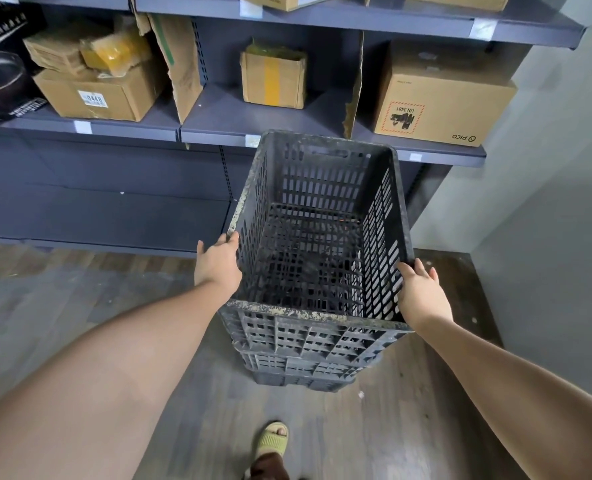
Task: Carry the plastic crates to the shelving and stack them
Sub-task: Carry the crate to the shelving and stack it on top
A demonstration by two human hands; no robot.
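A black slotted plastic crate (317, 188) with a dusty rim sits on top of a stack of like crates (305, 365) on the wooden floor, right in front of the grey shelving (211, 133). My left hand (218, 268) holds the top crate's left rim near its near corner, thumb at the edge. My right hand (422, 296) holds the right rim, thumb against the inner wall and fingers outside. The crate is empty inside.
Cardboard boxes (273, 79) and a larger PICO box (440, 105) fill the shelf above the stack. The lowest shelf (114, 216) lies to the left. A pale wall (547, 220) closes the right side. My sandalled foot (272, 438) stands just behind the stack.
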